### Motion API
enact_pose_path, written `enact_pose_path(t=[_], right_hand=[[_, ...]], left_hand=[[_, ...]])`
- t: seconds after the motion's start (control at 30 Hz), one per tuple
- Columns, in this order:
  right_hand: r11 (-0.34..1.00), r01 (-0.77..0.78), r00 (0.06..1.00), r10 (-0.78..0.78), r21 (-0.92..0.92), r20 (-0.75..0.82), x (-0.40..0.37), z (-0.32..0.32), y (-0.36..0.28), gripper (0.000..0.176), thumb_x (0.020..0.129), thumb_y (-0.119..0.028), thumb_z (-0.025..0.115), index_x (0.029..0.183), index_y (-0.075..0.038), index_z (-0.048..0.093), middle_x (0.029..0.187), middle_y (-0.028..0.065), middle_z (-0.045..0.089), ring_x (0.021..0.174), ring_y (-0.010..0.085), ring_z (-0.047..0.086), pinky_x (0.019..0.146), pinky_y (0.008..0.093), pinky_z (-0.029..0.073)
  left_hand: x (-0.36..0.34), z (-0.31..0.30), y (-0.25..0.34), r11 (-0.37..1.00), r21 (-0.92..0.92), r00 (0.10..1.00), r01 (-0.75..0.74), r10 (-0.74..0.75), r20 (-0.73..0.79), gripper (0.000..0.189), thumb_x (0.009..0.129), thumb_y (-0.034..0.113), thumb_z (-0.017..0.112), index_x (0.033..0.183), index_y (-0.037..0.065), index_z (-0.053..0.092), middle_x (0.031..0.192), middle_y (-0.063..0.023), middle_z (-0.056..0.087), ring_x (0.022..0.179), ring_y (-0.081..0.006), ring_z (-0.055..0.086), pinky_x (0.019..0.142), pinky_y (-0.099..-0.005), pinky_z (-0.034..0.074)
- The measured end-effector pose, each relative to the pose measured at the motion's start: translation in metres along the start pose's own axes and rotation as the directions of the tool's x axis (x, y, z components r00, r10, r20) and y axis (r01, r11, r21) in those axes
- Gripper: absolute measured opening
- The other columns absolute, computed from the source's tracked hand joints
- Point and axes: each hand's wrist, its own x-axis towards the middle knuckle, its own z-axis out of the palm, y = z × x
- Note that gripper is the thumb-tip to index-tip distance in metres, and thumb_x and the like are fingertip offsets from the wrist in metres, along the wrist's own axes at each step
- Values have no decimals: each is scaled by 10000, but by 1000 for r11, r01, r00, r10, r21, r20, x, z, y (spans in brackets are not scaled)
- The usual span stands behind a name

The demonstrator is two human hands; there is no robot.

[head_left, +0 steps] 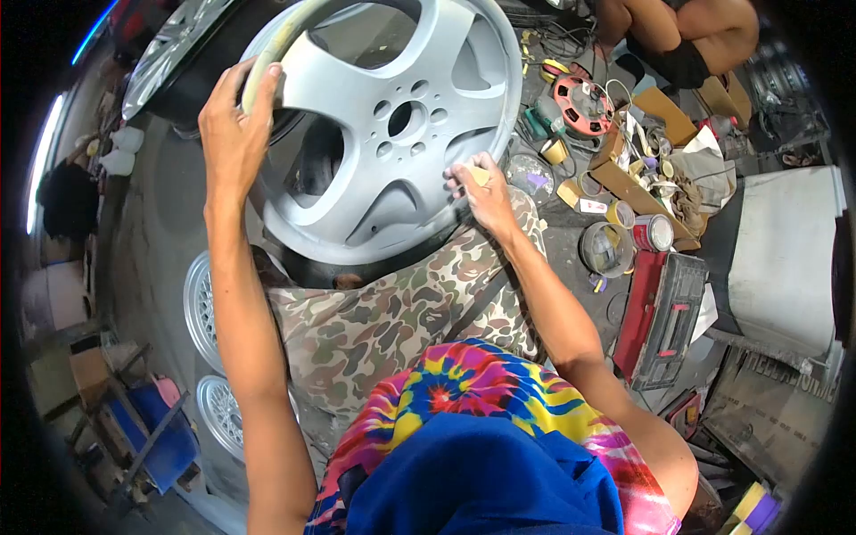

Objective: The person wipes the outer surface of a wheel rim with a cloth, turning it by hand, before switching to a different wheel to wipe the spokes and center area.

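Note:
A grey-primed alloy wheel rim [357, 178] with broad spokes and a ring of bolt holes is tilted up in front of my knees. At its upper left edge, my left hand [236, 120] grips the outer lip, thumb on the face side and fingers behind. A yellowish patch shows on the lip there. My right hand [486, 196] is by the rim's lower right edge, its fingers closed round a small pale-yellow pad [479, 175]. Grey dust coats those fingertips. Whether the pad touches the rim cannot be made out.
To the right lie a red cord reel [581, 105], a cardboard box [644, 189] of clutter, a paint can [654, 233] and a red-and-black toolbox [658, 321]. Another person's bare legs [682, 36] are at upper right. Silver mesh wheels [220, 415] rest on the left.

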Motion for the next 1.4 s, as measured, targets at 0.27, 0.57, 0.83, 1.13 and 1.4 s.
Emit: enact_pose_path(t=[0.27,0.57,0.83,1.13,1.4], right_hand=[[833,182,974,-225,-522,-19,4,8,-7,334,887,-250,801,778,1,611,720,59,596,657,121,512,610,305,451],[994,88,993,-83,62,-83,44,47,-12,187,916,-130,782,1010,3,690,866,65,739,722,77,671,602,203,515],[576,319,887,-461,-752,22,76,41,-53,299,849,-232,818,819,21,661,759,199,704,647,298,674,626,384,528],[673,106,984,-178,-732,-21,78,39,-51,200,859,-196,761,873,-12,687,741,186,682,676,335,677,647,382,555],[157,791,545,-618,-591,566,102,37,-70,209,876,-186,734,895,-33,593,826,167,630,757,401,645,662,496,511]], left_hand=[[0,6,4,994,-2,992,112,-112,50,420,994,377,668,1146,-13,696,908,-125,707,795,-157,619,722,-303,495],[2,7,-5,997,26,996,78,-79,52,451,1008,420,646,1200,15,701,913,-61,709,845,-118,613,773,-280,490],[1,12,-14,1000,-26,1000,-15,15,10,443,1012,397,647,1207,2,694,933,-77,708,857,-127,617,783,-292,495],[1,11,-8,998,-50,999,-43,43,6,398,982,310,672,1169,-42,683,1009,-210,720,847,-280,693,791,-374,527],[1,9,-8,997,-70,1000,-30,30,-10,376,982,313,672,1146,-25,689,971,-201,710,799,-296,664,761,-384,513]])
